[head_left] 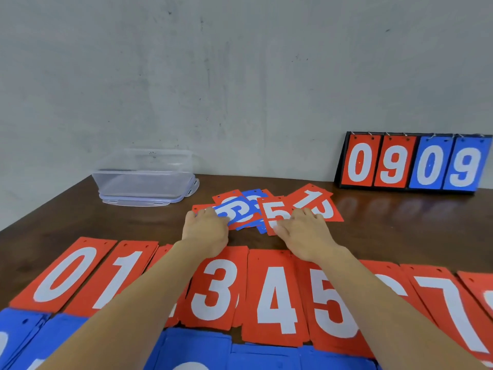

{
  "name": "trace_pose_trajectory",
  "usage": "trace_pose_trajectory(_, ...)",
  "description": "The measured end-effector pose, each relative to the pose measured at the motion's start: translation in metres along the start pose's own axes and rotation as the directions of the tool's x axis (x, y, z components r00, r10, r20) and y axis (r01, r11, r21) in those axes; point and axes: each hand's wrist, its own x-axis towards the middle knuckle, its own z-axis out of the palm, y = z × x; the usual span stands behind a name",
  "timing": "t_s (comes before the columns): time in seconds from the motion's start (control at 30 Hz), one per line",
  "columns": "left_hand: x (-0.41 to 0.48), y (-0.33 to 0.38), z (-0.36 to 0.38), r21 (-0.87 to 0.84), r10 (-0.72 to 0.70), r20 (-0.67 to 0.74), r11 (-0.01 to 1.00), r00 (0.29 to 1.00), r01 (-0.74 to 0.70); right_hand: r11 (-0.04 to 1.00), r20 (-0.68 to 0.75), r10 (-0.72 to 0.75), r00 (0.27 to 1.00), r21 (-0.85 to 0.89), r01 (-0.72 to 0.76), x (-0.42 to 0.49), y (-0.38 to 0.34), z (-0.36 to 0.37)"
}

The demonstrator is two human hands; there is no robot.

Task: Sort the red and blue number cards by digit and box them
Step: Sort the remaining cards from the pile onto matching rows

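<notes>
On the table a loose pile of red and blue cards lies at mixed angles. On top, a red 5 card runs lengthwise away from the person, digit upright, tipped slightly left. The right hand lies on it with fingers spread flat. The left hand touches a blue card, and I cannot tell its grasp. Nearer, a red row and a blue row lie lengthwise too. A clear box stands on its lid, back left.
</notes>
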Motion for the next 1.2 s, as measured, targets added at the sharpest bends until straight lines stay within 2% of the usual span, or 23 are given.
trace_pose_trajectory(0.03, 0.003, -0.003, -0.001, -0.025, -0.002, -0.044, 1.0, 0.999, 0.001, 0.999, -0.042, 0.014, 0.999, 0.032, -0.012, 0.0, 0.003, -0.002)
trace_pose_trajectory(0.1, 0.008, -0.012, -0.003, -0.207, -0.087, -0.132, 0.977, 0.987, 0.058, 0.987, -0.12, 0.102, 0.988, 0.137, -0.085, 0.005, 0.009, -0.006)
trace_pose_trajectory(0.13, 0.011, -0.019, -0.003, -0.304, -0.147, -0.164, 0.948, 0.975, 0.092, 0.976, -0.133, 0.153, 0.979, 0.174, -0.129, 0.009, 0.011, -0.007)
trace_pose_trajectory(0.2, 0.017, -0.031, 0.001, -0.382, -0.209, -0.178, 0.915, 0.962, 0.128, 0.957, -0.09, 0.235, 0.968, 0.197, -0.214, 0.017, 0.011, -0.006)
trace_pose_trajectory(0.33, 0.031, -0.044, 0.012, -0.425, -0.202, 0.022, 0.885, 0.979, 0.192, 0.904, 0.049, 0.372, 0.927, 0.206, -0.374, 0.029, 0.002, 0.0)
trace_pose_trajectory(0.4, 0.035, -0.046, 0.018, -0.409, -0.168, 0.055, 0.895, 0.984, 0.176, 0.887, 0.061, 0.41, 0.91, 0.203, -0.414, 0.033, -0.004, 0.003)
trace_pose_trajectory(0.53, 0.038, -0.047, 0.019, -0.358, -0.137, 0.014, 0.924, 0.99, 0.133, 0.873, 0.054, 0.454, 0.889, 0.171, -0.457, 0.037, -0.009, 0.007)
trace_pose_trajectory(0.7, 0.036, -0.051, 0.021, -0.408, -0.131, -0.016, 0.906, 0.991, 0.113, 0.889, 0.008, 0.445, 0.895, 0.114, -0.443, 0.036, -0.011, 0.009)
trace_pose_trajectory(0.93, 0.03, -0.047, 0.018, -0.452, -0.165, -0.101, 0.886, 0.981, 0.102, 0.871, -0.004, 0.445, 0.896, 0.235, -0.432, 0.035, -0.014, 0.007)
trace_pose_trajectory(1.0, 0.028, -0.048, 0.016, -0.562, -0.171, -0.114, 0.824, 0.979, 0.078, 0.85, -0.02, 0.452, 0.892, 0.314, -0.423, 0.036, -0.019, 0.006)
trace_pose_trajectory(1.07, 0.025, -0.05, 0.014, -0.68, -0.176, -0.112, 0.731, 0.978, 0.054, 0.775, -0.019, 0.472, 0.882, 0.485, -0.404, 0.038, -0.022, 0.006)
trace_pose_trajectory(1.13, 0.024, -0.053, 0.01, -0.82, -0.22, -0.12, 0.572, 0.968, 0.029, 0.622, 0.025, 0.496, 0.868, 0.688, -0.375, 0.038, -0.024, 0.006)
trace_pose_trajectory(1.2, 0.023, -0.058, 0.006, -0.93, -0.277, -0.098, 0.367, 0.956, 0.011, 0.438, 0.067, 0.522, 0.85, 0.834, -0.335, 0.038, -0.022, 0.005)
